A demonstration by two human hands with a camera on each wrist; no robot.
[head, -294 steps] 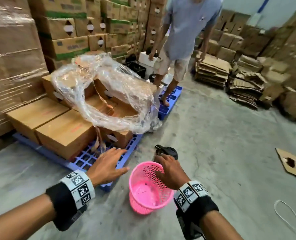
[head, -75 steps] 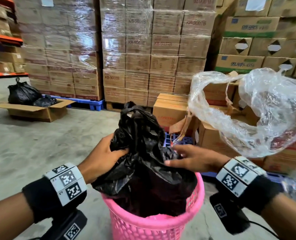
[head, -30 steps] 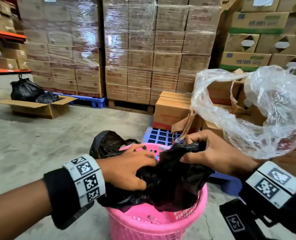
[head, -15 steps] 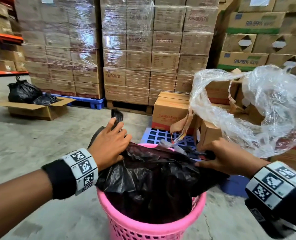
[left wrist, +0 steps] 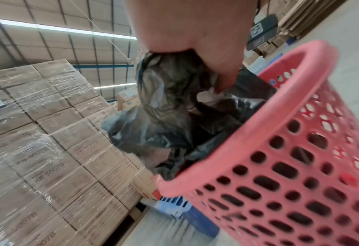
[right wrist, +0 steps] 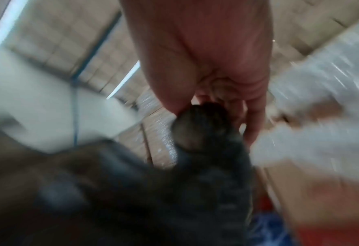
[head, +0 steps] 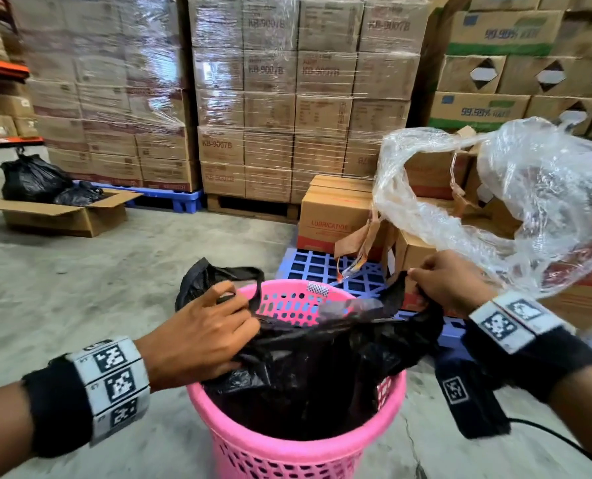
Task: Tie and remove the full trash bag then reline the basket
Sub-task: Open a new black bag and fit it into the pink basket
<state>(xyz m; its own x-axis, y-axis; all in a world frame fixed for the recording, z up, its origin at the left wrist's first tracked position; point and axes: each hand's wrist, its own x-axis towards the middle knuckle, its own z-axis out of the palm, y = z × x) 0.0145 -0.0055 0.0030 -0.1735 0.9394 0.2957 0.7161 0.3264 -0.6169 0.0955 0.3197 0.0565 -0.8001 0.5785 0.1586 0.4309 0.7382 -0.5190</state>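
Trash bag (head: 322,368) gripped by both hands' curled fingers (head: 232,305)

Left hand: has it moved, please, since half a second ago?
Yes, the left hand came nearer, from the far rim of the pink basket toward its left side.

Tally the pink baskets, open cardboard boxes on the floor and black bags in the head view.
Pink baskets: 1, the basket.
Open cardboard boxes: 1, the box at far left.
Black bags: 3, the liner bag in the basket, a large bag and a small bag at the box.
Total: 5.
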